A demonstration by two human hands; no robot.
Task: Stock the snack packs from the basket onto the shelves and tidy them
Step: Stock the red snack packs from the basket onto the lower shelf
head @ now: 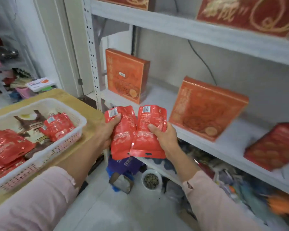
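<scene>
1. Pink sleeves point(40, 202) cover both forearms, which reach forward from the bottom edge.
2. The left hand point(107, 130) is clamped on one red snack pack point(123, 135), thumb over its barcode corner and fingers behind it.
3. The right hand point(165, 135) grips a second red pack point(148, 129), thumb pressed on its front. The two hands are close together and the packs touch edge to edge, held upright in the air just in front of the middle shelf point(237, 139).
4. To the left, a white lattice basket point(45, 162) sits on a desk point(90, 104) covered with a yellow cloth. More red packs point(58, 129) lie loose inside the basket, with a larger heap point(7, 147) at its near end.
5. Below the hands, a white bowl point(151, 180) of greenish bits stands on the floor beside blurred clutter under the shelf.
6. On the middle shelf, one orange box point(126, 75) stands upright at the left end, another point(207, 109) leans back further right, and a darker red box point(274, 147) lies tilted at the right.
7. The upper shelf point(173, 25) carries red boxes with gold lettering point(245, 14).
</scene>
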